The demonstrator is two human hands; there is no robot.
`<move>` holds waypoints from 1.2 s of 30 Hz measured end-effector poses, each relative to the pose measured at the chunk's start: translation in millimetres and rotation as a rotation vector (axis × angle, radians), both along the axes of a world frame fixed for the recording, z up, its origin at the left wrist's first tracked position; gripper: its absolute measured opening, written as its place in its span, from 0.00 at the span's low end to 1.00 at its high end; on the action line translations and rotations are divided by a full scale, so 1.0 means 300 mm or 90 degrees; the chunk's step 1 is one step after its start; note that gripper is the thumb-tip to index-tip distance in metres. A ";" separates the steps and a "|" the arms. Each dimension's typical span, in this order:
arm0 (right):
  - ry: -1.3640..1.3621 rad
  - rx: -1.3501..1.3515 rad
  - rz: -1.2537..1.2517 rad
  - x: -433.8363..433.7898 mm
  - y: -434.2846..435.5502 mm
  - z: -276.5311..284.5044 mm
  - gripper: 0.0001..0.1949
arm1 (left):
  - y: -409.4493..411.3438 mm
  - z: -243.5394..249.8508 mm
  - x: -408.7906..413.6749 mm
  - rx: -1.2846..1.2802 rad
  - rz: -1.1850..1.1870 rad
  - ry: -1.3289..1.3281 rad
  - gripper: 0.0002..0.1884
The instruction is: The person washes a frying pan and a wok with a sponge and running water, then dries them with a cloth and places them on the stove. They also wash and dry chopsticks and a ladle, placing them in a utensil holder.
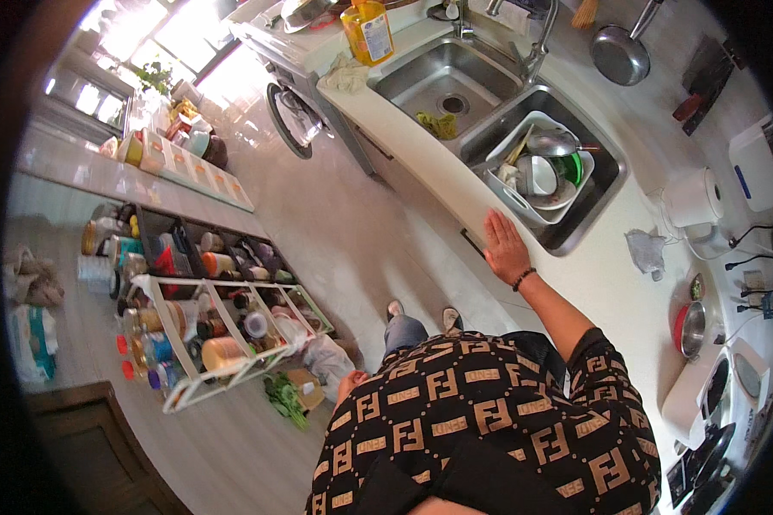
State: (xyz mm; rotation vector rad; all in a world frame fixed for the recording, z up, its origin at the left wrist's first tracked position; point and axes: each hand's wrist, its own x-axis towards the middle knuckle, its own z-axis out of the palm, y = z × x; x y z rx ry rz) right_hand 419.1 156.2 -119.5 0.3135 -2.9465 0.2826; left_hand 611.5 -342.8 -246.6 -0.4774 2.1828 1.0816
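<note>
My right hand (506,248), with a dark beaded bracelet at the wrist, lies flat near the front edge of the white countertop (419,138), holding nothing. Just beyond its fingertips, a white plastic basin (516,195) stands in the near sink bowl. Inside the basin are a metal ladle or lid (552,142), a white bowl (543,176), a green item (572,168) and other dishes. A yellow-green cloth (437,125) lies in the far sink bowl (477,80). Low at my left side is my left hand (351,382), partly hidden by my shirt; its fingers cannot be made out clearly.
White and black storage racks (219,328) full of jars and bottles stand on the left, with leafy greens (285,399) beside them. The washing machine door (290,121) hangs open ahead. A yellow detergent bottle (368,33) and a beige cloth (344,74) are by the sink.
</note>
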 end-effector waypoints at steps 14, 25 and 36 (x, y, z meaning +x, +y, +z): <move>-0.030 -0.002 -0.208 -0.529 -0.274 0.038 0.43 | -0.130 0.177 -1.275 -0.110 -0.389 0.154 0.15; -0.064 -0.026 -0.241 -0.648 -0.320 0.031 0.42 | 0.398 0.521 -2.009 -0.132 -0.499 0.661 0.24; 0.061 -0.238 -0.278 -0.876 -0.305 0.086 0.24 | 0.707 0.602 -2.464 -0.305 -0.442 0.594 0.23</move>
